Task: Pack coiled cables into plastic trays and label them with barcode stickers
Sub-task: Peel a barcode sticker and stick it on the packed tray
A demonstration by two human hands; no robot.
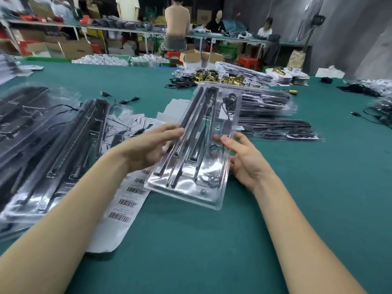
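Both hands are holding one clear plastic tray (pixel 197 145) tilted above the green counter (pixel 297 187). The left hand (pixel 148 147) is gripping its left edge, the right hand (pixel 244 158) its right edge, fingers (pixel 230 144) partly curled. A barcode sticker sheet (pixel 125 206) is lying beneath.

A packing workshop, busy with hand assembly work.

A wide green-topped table (pixel 212 240) fills the lower frame, strewn with stacks of clear plastic trays (pixel 273 115) at centre right, more at the left edge, and a sheet of barcode stickers (pixel 125 200) at lower left. Loose brass-coloured fittings (pixel 214 77) lie heaped in the upper middle. Across the top runs a long workbench (pixel 131 30) where several people (pixel 216 23) sit or stand working, with cardboard boxes (pixel 74 48) stored beneath it at upper left and red plastic stools (pixel 248 62) at upper right.
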